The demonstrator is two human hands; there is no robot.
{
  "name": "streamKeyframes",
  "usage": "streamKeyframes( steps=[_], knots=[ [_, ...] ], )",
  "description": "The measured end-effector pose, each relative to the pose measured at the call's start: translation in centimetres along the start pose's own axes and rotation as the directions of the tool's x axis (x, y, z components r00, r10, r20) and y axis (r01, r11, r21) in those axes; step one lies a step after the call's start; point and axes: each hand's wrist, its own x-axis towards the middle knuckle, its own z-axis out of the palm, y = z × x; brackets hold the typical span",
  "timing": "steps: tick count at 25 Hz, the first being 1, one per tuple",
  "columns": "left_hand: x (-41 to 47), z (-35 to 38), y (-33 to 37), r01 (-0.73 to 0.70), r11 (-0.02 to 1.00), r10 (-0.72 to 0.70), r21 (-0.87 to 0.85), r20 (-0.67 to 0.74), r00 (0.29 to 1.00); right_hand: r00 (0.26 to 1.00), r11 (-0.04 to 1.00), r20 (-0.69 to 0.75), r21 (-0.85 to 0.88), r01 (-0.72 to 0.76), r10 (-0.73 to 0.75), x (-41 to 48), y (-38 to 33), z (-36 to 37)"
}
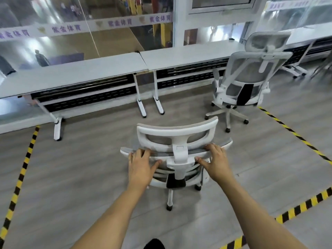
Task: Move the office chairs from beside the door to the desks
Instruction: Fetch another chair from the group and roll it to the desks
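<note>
While you look down, both of your hands are on the back of the near office chair (pixel 177 155). Your left hand (pixel 142 165) is wrapped over the top edge of the grey mesh backrest, on the left side of the white post that carries the headrest (pixel 177 133). Your right hand (pixel 216 162) is wrapped over the same edge on the right side of that post. Each grip is clenched on the backrest, with fingers (pixel 211 147) over the top and a thumb on the side toward you.

This chair stands on the grey wood floor (pixel 86 177), in front of you and apart from the desks. Its white legs and black wheels (pixel 169 207) touch the floor. Its back faces you.

A second office chair (pixel 246 79) stands farther away to the right. It is white with grey mesh too, and it sits just beside the right tabletop (pixel 188 53). Its back also faces you.

Two long white desks stand in a row along a glass wall (pixel 80 24). The left tabletop (pixel 71 74) and the right one almost meet in the middle. Both rest on white legs with small wheels.

Yellow and black striped tape (pixel 23 169) runs along the floor on your left, and more of it runs on your right. A dark shoe tip (pixel 154 244) shows at the bottom edge.
</note>
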Motion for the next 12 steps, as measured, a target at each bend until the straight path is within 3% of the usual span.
streamKeyframes(
  steps=[12],
  knots=[
    [29.9,9.3,2.1,0.057,0.994,-0.056,0.097,-0.013,0.998,0.999,0.998,0.028,-0.055,0.042,-0.04,31.1,6.7,3.3]
  ],
)
